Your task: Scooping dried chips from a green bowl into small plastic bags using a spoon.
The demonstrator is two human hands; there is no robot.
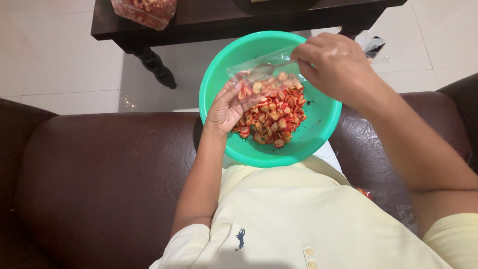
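Fingers (318, 50) of the right hand (334, 62) are pinched together on the handle of a metal spoon (264, 71), whose bowl sits inside the mouth of a small clear plastic bag (261, 82). Left hand (226, 109) curls around that bag from below and the side, fingers closed on its thin film, holding the mouth open over a round green plastic bowl (318, 124).

Inside the bowl lies a heap of snack pieces (273, 119), small red-and-tan discs with a dry, crinkled look (a few dark crumbs dot the smooth green wall). Some pieces show through the bag.

Resting on the person's lap against a pale yellow shirt (279, 214), the bowl sits between the padded arms of a dark brown leather sofa (99, 184), so elbow room is tight. Beyond its far rim stands a dark wooden table (209, 20) on white floor tiles (50, 55), with another filled clear bag (144, 11) at its edge.
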